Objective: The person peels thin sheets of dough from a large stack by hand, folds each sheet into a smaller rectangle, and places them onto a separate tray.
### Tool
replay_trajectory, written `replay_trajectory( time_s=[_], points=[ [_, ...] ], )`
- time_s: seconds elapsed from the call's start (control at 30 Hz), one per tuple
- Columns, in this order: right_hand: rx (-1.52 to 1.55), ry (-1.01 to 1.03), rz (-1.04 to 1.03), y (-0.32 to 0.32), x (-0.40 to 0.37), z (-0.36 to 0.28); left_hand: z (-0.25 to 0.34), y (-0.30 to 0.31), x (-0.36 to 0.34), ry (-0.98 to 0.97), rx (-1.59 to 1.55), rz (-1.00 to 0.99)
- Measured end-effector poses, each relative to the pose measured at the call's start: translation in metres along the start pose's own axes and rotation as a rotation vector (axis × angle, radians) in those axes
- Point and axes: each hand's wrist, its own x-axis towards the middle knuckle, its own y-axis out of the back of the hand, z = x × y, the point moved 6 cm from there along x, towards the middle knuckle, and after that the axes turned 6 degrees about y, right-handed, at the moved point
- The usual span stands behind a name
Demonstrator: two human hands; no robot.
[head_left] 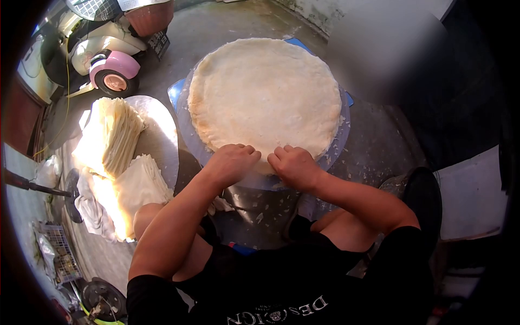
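A wide, round, pale pile of thin dough sheets (265, 97) lies on a round board (342, 132) in front of me. My left hand (234, 161) is at its near edge, fingers curled and pinched on the rim of the dough sheet. Just to the right, my right hand (295, 165) pinches the same rim, knuckles up. The fingertips of both hands are partly hidden. Small pale flakes are scattered on the board around the dough.
At left, folded sheets stand in a tall stack (111, 135) beside a lower stack (142, 187), near a round pale board (162, 130). A scooter (103, 54) and a pink wheeled thing (116, 67) are behind them. A white panel (470, 192) leans at right.
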Motion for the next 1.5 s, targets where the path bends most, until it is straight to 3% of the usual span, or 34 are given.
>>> replay_trajectory(
  time_s=[0.17, 0.43, 0.63, 0.8, 0.87, 0.97, 1.03, 1.07, 1.17, 1.3, 1.37, 1.43, 1.47, 1.5],
  points=[
    [0.045, -0.069, 0.061, 0.003, 0.003, 0.010, 0.000, 0.003, 0.003, 0.057, 0.016, 0.095],
    [0.452, -0.436, 0.124, 0.001, 0.006, 0.051, -0.019, 0.006, 0.013, 0.230, -0.040, 0.236],
    [0.475, -0.484, 0.179, 0.022, 0.014, 0.078, -0.015, 0.045, 0.022, 0.179, -0.078, 0.526],
    [0.578, -0.420, 0.292, 0.033, 0.031, 0.072, -0.011, 0.051, 0.031, 0.180, -0.057, 0.537],
    [0.453, -0.358, 0.265, 0.033, 0.043, 0.061, -0.010, 0.047, 0.034, 0.174, -0.056, 0.531],
    [0.341, -0.323, 0.128, 0.011, 0.055, 0.068, -0.004, 0.049, 0.031, 0.119, -0.055, 0.632],
    [0.349, -0.344, 0.175, 0.018, 0.058, 0.076, 0.017, 0.069, 0.018, -0.038, -0.136, 0.828],
    [0.354, -0.366, 0.220, 0.024, 0.058, 0.081, 0.026, 0.066, 0.014, -0.083, -0.104, 0.741],
    [0.336, -0.357, 0.278, 0.038, 0.061, 0.087, 0.018, 0.026, 0.016, 0.061, -0.098, 0.376],
    [0.243, -0.342, 0.368, 0.062, 0.065, 0.096, -0.023, 0.008, 0.007, 0.279, -0.042, 0.382],
    [0.221, -0.333, 0.413, 0.072, 0.064, 0.108, -0.047, 0.005, 0.001, 0.511, -0.144, 0.218],
    [0.265, -0.502, 0.421, 0.080, 0.058, 0.131, -0.058, 0.008, -0.003, 0.559, -0.192, 0.250],
    [0.264, -0.491, 0.420, 0.082, 0.058, 0.139, -0.064, 0.009, -0.005, 0.601, -0.242, 0.281],
    [0.292, -0.601, 0.307, 0.076, 0.056, 0.153, -0.068, 0.011, -0.004, 0.610, -0.245, 0.290]
  ],
)
